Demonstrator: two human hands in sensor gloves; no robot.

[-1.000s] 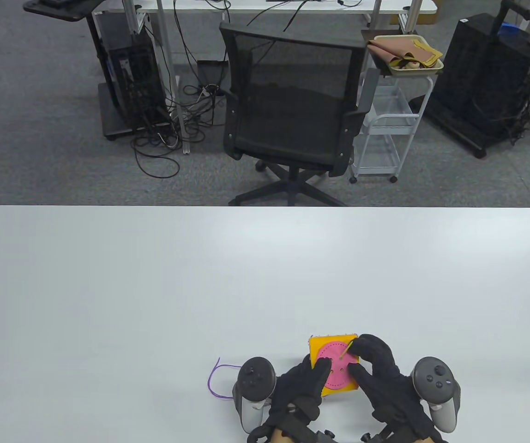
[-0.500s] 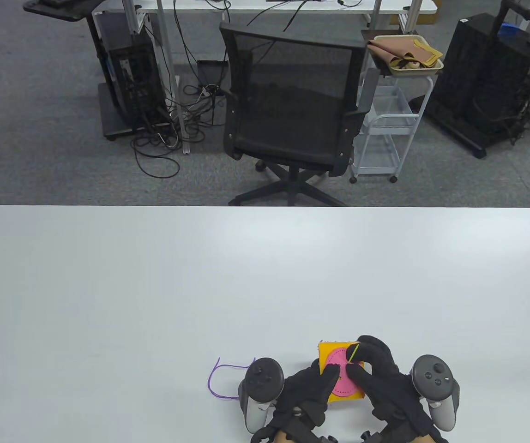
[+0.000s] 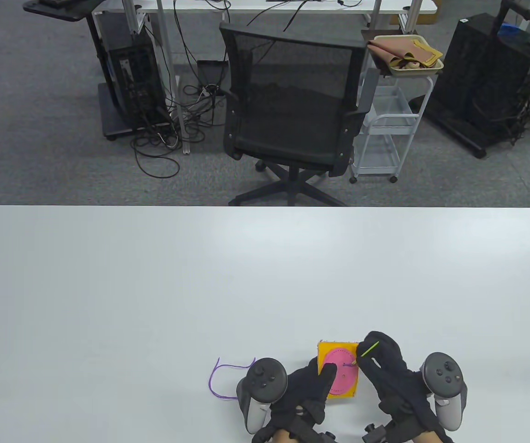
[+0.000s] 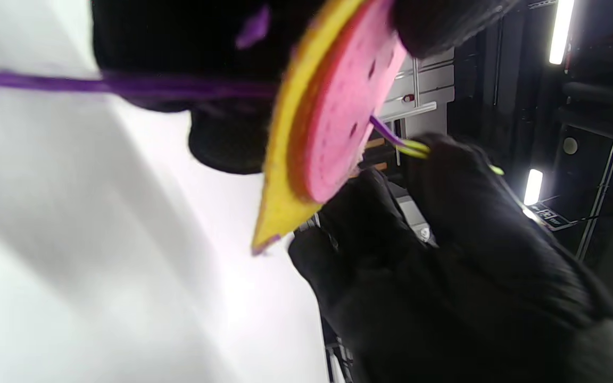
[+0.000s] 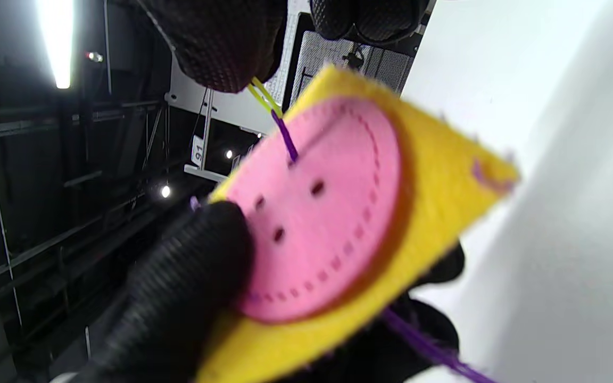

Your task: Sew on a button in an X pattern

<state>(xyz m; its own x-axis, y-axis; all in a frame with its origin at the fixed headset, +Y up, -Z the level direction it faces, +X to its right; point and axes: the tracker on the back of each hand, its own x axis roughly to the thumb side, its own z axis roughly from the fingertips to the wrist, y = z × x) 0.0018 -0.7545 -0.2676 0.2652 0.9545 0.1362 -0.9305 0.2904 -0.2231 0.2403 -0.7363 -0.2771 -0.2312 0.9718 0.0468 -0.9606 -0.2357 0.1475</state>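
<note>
A yellow felt square (image 3: 325,350) carries a pink felt button (image 3: 342,376) with several holes. My left hand (image 3: 313,385) holds the square off the table, thumb on the button's face; it also shows in the right wrist view (image 5: 189,276). My right hand (image 3: 378,357) pinches a yellow-green needle (image 3: 369,349) just clear of the button. Purple thread (image 5: 285,139) runs from the needle's rear end into one hole (image 5: 291,159). In the left wrist view the button (image 4: 338,111) is edge-on and the needle (image 4: 413,149) sticks out beside the right hand (image 4: 461,223).
A loose tail of purple thread (image 3: 219,380) loops on the white table (image 3: 154,286) left of my left hand. A black office chair (image 3: 292,101) and a white cart (image 3: 385,124) stand beyond the table's far edge.
My right hand has drawn the needle out of the button, up and to the right, with the thread following. My left hand has shifted the felt slightly right and tilted it.
</note>
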